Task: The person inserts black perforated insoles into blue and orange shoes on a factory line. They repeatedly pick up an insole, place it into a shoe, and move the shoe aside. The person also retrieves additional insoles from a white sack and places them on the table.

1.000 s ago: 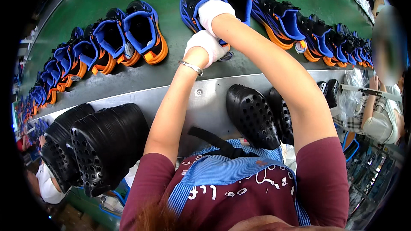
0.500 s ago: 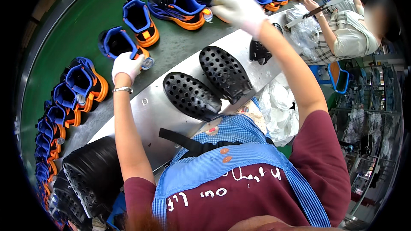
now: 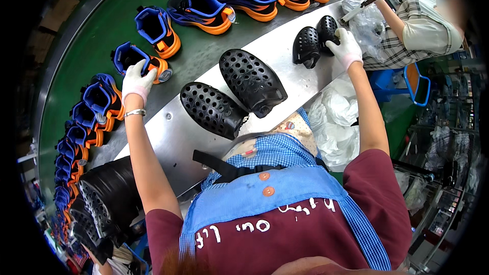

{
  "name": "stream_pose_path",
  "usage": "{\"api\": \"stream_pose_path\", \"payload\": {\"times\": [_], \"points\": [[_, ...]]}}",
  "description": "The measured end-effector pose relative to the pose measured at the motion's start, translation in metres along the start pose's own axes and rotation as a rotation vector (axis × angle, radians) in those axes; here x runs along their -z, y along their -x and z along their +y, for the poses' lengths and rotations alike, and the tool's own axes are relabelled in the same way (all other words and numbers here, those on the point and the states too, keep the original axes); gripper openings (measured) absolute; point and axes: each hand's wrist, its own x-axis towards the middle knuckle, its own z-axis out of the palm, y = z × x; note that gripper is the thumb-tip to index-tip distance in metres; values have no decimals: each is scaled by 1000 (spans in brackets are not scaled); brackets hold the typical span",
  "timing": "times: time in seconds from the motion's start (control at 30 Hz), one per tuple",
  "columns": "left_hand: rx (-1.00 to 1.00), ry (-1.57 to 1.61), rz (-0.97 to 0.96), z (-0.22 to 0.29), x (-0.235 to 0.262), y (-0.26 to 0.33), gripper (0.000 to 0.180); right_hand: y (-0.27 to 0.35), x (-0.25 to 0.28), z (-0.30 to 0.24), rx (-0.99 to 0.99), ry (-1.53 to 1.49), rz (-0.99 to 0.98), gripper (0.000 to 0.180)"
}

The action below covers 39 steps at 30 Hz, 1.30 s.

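In the head view, the white-gloved left hand (image 3: 136, 79) is laid with fingers curled over a blue-and-orange high-top shoe (image 3: 133, 60) on the green conveyor belt (image 3: 102, 15). The white-gloved right hand (image 3: 345, 47) (arm stretched far out) is closed on a black perforated shoe last (image 3: 328, 28) on the grey metal shelf (image 3: 173, 137), just beside a second such last (image 3: 306, 47).

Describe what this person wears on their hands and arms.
Both hands are in snug white fabric gloves: the left hand and the right hand, whose glove cuff looks faintly pink. A thin silvery bracelet circles the left wrist just below the glove. The forearms are bare. Short maroon sleeves cover the upper arms only.
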Motion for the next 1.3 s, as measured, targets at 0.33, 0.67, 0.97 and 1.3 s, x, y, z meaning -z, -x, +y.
{"api": "stream_pose_path", "payload": {"times": [0.33, 0.67, 0.97, 1.3], "points": [[-72, 27, 275, 25, 12, 22, 40, -2, -1, -8, -93, 35, -7, 57], [-83, 100, 317, 27, 13, 30, 34, 6, 17, 3, -3, -155, 163, 50], [-246, 646, 125, 69, 19, 31, 40, 33, 91, -110, 257, -579, -14, 41], [-126, 1842, -470, 101, 5, 58, 32, 82, 107, -275, 859, -615, -252, 40]]}}
